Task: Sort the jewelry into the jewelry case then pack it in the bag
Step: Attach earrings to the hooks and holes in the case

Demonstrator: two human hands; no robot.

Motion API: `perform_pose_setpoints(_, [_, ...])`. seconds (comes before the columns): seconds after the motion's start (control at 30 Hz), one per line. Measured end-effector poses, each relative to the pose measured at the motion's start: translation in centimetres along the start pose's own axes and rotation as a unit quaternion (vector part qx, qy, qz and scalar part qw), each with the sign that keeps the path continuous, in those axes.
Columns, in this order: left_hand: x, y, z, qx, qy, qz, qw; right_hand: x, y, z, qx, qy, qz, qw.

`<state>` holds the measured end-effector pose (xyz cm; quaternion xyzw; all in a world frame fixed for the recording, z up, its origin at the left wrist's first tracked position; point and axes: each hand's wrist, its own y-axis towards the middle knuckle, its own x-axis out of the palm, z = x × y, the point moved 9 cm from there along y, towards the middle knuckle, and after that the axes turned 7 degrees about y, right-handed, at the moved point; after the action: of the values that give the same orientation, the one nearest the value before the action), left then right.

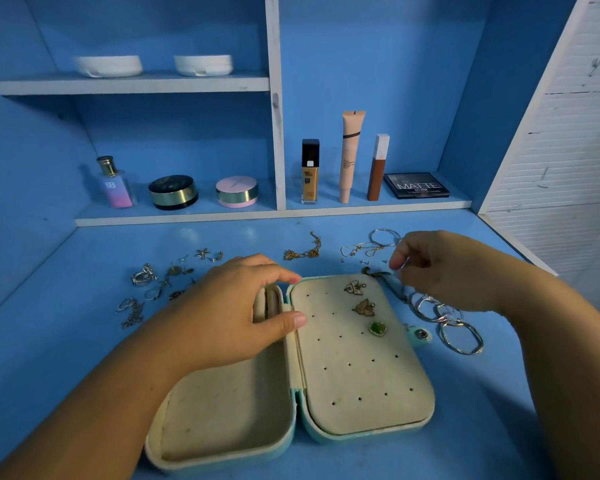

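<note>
Jewelry case [361,358] lies open on blue desk [84,341], left hand [236,306] gripping its left half. Right hand [444,268] fingertips pinched together near bangles [461,337]; cannot tell what they hold. Loose earrings [160,285] scattered left, cosmetics [310,171] behind.

Blue desk [465,427]. Open jewelry case [361,368] lies flat at centre. Loose silver pieces [146,292] scattered to its left. Gold chain [303,252] behind it. Silver bangles [461,337] just beside its right edge.
</note>
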<state>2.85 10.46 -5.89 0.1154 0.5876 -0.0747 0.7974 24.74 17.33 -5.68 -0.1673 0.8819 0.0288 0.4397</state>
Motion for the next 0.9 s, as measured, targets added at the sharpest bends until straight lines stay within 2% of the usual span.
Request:
perform_pose_setpoints(0.13, [0.8, -0.8, 0.8, -0.002, 0.039, -0.075, 0.996, -2.2, 0.8, 1.8, 0.015, -0.044, 0.088, 0.995])
perform_pose_setpoints(0.27, [3.2, -2.7, 2.2, -0.01, 0.134, -0.177, 0.975, -2.7, 1.7, 3.2, 0.01, -0.066, 0.111, 0.992])
perform_pose_setpoints(0.4, [4.3, -3.1, 2.3, -0.021, 0.147, -0.204, 0.968, -3.7, 2.0, 4.4, 0.017, -0.066, 0.128, 0.989])
perform_pose_setpoints(0.6, [4.1, -3.1, 2.7, -0.04, 0.151, -0.201, 0.967, -4.4, 2.0, 5.9, 0.027, -0.037, 0.114, 0.992])
perform_pose_setpoints(0.7, [3.7, -3.2, 3.1, -0.045, 0.149, -0.164, 0.974, -4.0, 1.9, 5.1, 0.01, -0.011, 0.111, 0.994])
perform_pose_setpoints(0.8, [3.1, -3.4, 3.1, -0.048, 0.126, -0.099, 0.986, -3.0, 1.2, 1.7, -0.063, 0.017, 0.118, 0.991])
perform_pose_setpoints(0.9, [2.2, -4.1, 2.9, -0.067, 0.081, -0.046, 0.993, -0.1, -0.3, -3.2, -0.149, 0.022, 0.092, 0.984])
